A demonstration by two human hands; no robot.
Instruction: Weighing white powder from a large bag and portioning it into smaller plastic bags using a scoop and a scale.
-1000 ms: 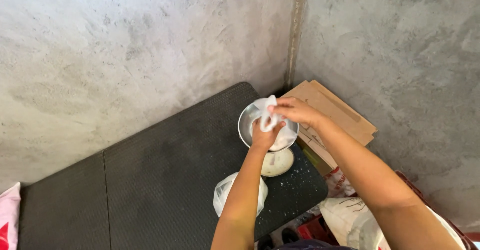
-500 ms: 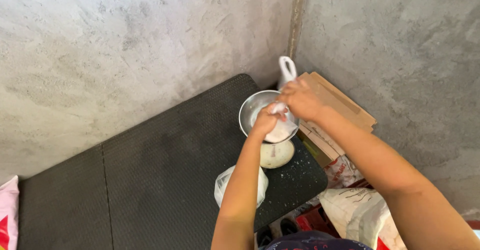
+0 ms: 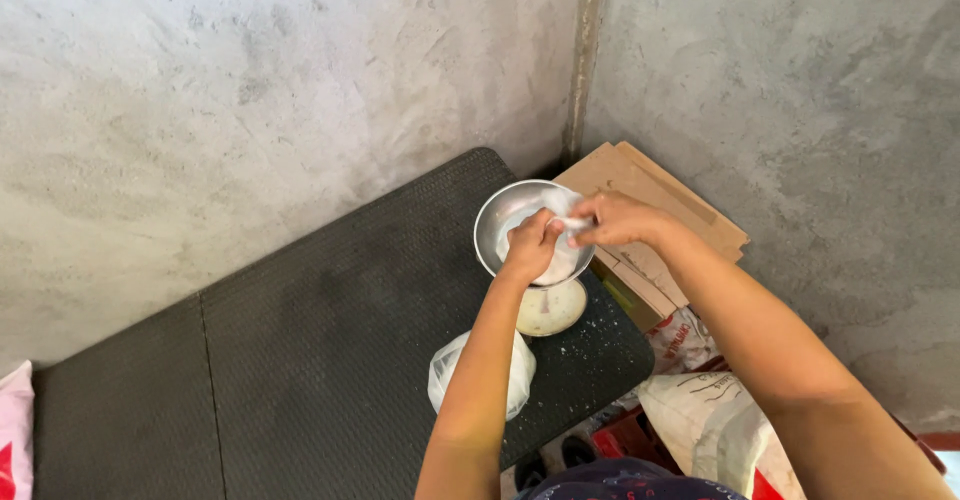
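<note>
A round metal bowl (image 3: 500,222) sits on a small weighing scale (image 3: 549,310) at the far right end of a black rubber mat (image 3: 300,330). Inside the bowl lies a small clear plastic bag of white stuff (image 3: 556,260). My left hand (image 3: 531,245) is closed on the bag's neck from the near side. My right hand (image 3: 618,220) pinches the bag's twisted top from the right, just above the bowl's rim. A second clear plastic bag (image 3: 520,373) with white contents rests on the mat under my left forearm.
Bare concrete walls meet in a corner behind the bowl. Flattened brown cardboard (image 3: 660,200) leans in that corner, right of the scale. White printed sacks (image 3: 700,410) lie on the floor at lower right. A pink bag (image 3: 14,425) shows at the left edge.
One second ago both hands held the bag bunched above the bowl; half a second ago a white strip stood up behind them. Now the strip is gone and both hands are low on the bag's top.
</note>
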